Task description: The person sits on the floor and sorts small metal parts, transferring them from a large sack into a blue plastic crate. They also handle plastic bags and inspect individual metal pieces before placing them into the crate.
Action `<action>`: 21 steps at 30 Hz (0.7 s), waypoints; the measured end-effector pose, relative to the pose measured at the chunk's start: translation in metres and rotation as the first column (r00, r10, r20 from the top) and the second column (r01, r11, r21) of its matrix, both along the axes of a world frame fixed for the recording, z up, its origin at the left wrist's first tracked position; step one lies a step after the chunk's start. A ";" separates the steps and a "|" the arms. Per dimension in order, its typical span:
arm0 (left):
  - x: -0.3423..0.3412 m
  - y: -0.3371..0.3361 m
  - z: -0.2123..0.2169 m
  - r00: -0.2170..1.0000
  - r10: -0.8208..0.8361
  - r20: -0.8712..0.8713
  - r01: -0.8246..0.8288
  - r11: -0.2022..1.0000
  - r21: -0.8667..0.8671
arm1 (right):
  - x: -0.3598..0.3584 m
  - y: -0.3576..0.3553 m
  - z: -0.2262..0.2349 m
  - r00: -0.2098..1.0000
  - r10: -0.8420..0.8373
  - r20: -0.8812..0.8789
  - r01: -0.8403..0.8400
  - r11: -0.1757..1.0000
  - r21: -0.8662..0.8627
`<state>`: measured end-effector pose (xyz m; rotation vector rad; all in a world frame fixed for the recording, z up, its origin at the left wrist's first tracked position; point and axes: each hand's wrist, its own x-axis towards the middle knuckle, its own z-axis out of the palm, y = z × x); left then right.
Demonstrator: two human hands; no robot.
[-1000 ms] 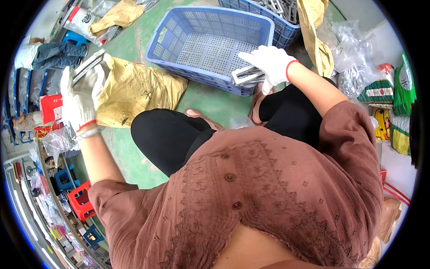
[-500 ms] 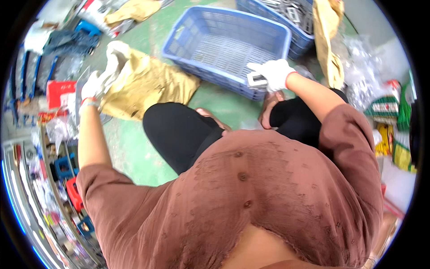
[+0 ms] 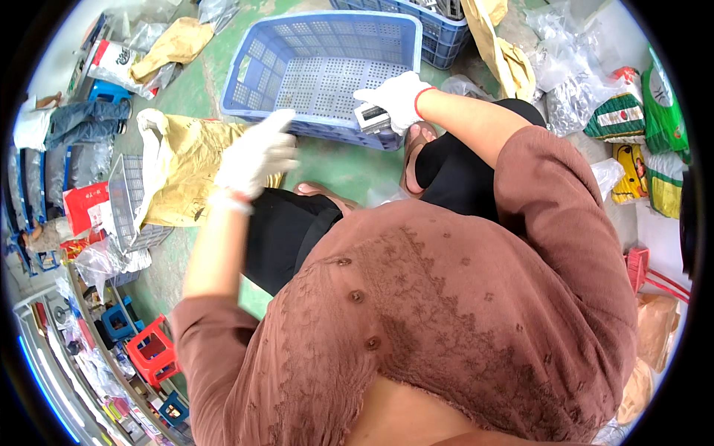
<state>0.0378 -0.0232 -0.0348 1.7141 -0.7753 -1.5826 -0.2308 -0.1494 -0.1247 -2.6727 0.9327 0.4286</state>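
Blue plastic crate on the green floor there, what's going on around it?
A person in a brown top is at the blue perforated plastic crate. The white-gloved right hand holds grey slotted metal pieces by the crate's near right corner. The white-gloved left hand appears in front of the crumpled yellow sack, too blurred to tell whether it holds anything. A second blue crate with grey metal parts stands beyond.

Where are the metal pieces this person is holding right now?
In the head view, the metal pieces are at upper centre, in the right hand, by the near side of the blue crate, towards its right end.
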 end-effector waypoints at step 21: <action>-0.099 -0.030 -0.122 0.820 0.134 -0.556 0.024 0.963 0.267 | -0.023 0.042 0.021 0.746 -0.655 0.120 0.420 0.603 0.678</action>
